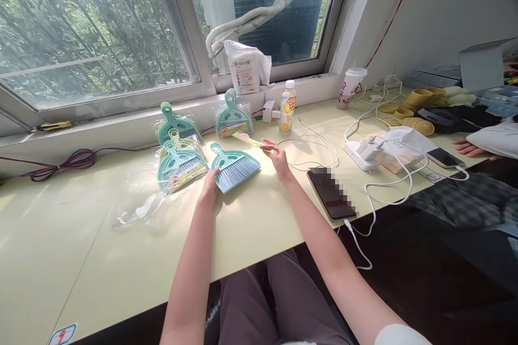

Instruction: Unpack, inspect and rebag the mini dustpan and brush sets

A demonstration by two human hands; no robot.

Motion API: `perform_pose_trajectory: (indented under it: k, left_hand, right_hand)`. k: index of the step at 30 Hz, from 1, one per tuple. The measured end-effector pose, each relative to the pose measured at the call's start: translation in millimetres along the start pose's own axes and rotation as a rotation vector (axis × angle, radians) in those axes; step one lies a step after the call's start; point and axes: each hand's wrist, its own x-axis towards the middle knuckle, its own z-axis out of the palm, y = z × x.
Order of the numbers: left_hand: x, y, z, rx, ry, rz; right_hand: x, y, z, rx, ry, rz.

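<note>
My left hand point(209, 186) grips the left edge of a teal mini dustpan point(220, 154), tilted up over the table, with a blue-bristled brush point(238, 173) nested in it. Between the fingers of my right hand point(278, 158) is a thin printed card label point(251, 140), held up to the right of the dustpan and apart from it. Left of my left hand lie wrapped dustpan sets point(183, 166) with similar labels. One more wrapped dustpan set point(233, 118) leans by the sill behind the card.
Crumpled clear plastic point(141, 207) lies at left. A drink bottle point(287, 108) stands behind my right hand, with a phone point(332, 194) beside my right forearm. White cables and a power strip point(361, 155) spread rightward. Another person's hand point(465, 146) rests at far right.
</note>
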Motion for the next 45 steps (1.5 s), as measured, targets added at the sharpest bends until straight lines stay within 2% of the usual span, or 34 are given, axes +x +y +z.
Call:
perform_pose_trajectory:
  k: [1,3,6,10,14,17,22,25,32,37,45]
  left_hand:
    - [0,0,1.0,-0.025,-0.017,-0.02]
    - [-2,2,3.3,-0.066,-0.075,-0.057]
    - [-8,6,4.5,-0.066,-0.171,-0.081]
    - [-14,10,-0.6,0.016,-0.216,-0.041]
    - [-13,8,-5.9,0.067,-0.27,0.025]
    - [-12,7,-7.1,0.071,-0.296,0.047]
    - [-16,11,-5.2,0.071,-0.263,0.056]
    - [-21,14,-2.6,0.062,-0.293,0.058]
    - [-23,13,-2.6,0.055,-0.35,0.022]
    - [-21,9,-1.6,0.003,-0.351,-0.005]
    - [-28,16,0.4,0.063,-0.355,0.013]
  right_hand:
    - [-5,-8,5,0.092,-0.111,0.004]
    - [-15,-20,14,0.136,-0.306,0.012]
    - [-22,-20,24,-0.033,-0.413,-0.001]
    - [-18,0,28,-0.278,-0.367,-0.008]
    - [-13,17,26,-0.413,-0.326,0.004]
    - [-13,20,26,-0.417,-0.332,0.013]
    - [-14,19,28,-0.348,-0.334,0.036]
    - [-14,20,29,-0.319,-0.321,0.043]
    - [-15,26,33,-0.376,-0.297,0.029]
    - [-16,27,34,-0.413,-0.285,0.056]
    - [-14,31,31,-0.417,-0.296,0.083]
